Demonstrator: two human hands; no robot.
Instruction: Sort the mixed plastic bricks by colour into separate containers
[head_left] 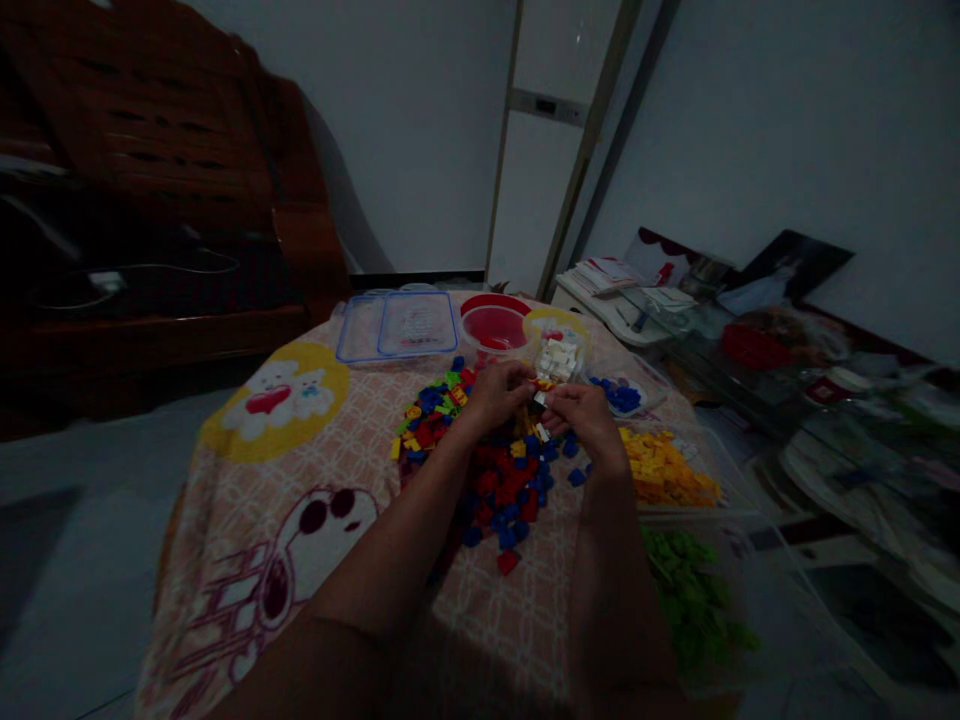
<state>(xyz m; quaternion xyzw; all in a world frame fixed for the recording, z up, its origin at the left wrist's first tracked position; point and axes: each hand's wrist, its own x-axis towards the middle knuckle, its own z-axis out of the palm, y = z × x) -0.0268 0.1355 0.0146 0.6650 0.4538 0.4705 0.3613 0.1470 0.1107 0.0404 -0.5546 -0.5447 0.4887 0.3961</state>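
Above a mixed pile of toy building bricks (491, 480) in red, blue, yellow and green, my two hands meet fingertip to fingertip. The fingers of my left hand (495, 395) are pinched together; a bit of red and yellow shows by their tips, too small to make out. My right hand (583, 412) is closed with thumb and fingers on a small white toy brick (540, 398). Just behind the hands, white bricks (558, 360) fill a clear container. Blue bricks (621, 396) lie in another clear container to the right.
Yellow bricks (667, 468) and green bricks (690, 590) fill clear bins at the right edge. Clear lids with blue rims (418, 325) and a red bowl (495, 322) stand at the back of the cloth-covered table (300, 475). A cluttered glass table (675, 335) adjoins on the right.
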